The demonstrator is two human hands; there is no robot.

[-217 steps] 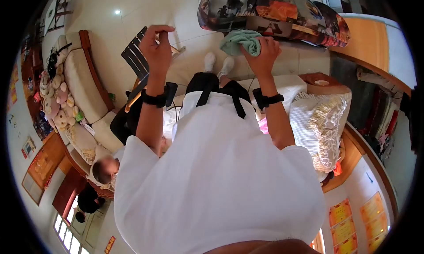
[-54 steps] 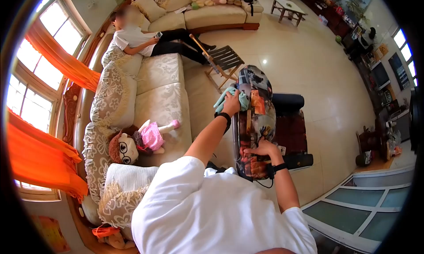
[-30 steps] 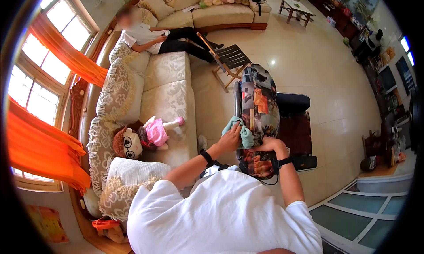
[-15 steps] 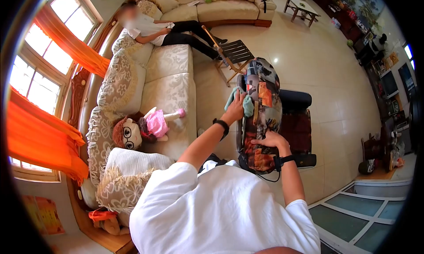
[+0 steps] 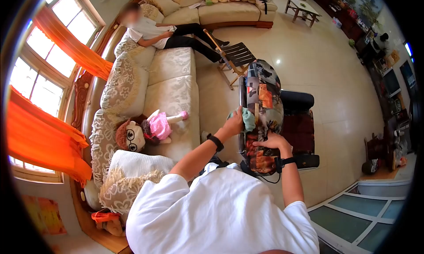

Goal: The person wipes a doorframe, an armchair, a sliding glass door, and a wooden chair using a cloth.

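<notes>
In front of me stands a chair seen from above, its padded backrest (image 5: 264, 112) covered in a colourful patchwork print with a black edge on the left. My left hand (image 5: 234, 124) is closed around a pale green cloth (image 5: 248, 120) pressed against that left edge. Part of the cloth hangs out beside the fingers onto the print. My right hand (image 5: 274, 142) lies on the nearer part of the backrest with its thumb stretched out to the left, holding nothing. Beyond the backrest are the dark red seat (image 5: 298, 132) and black armrests (image 5: 298, 99).
A cream sofa (image 5: 172, 93) runs along the left, with a doll (image 5: 159, 127) and fringed cushions (image 5: 126, 84) on it. Another person (image 5: 148, 33) sits at its far end. A slatted folding chair (image 5: 237, 55) stands just past the backrest. Glass-panelled framing (image 5: 357, 214) is at lower right.
My left hand has slid the cloth nearer to me along the backrest's left edge. The right hand stays in place on the backrest. The view has shifted slightly.
</notes>
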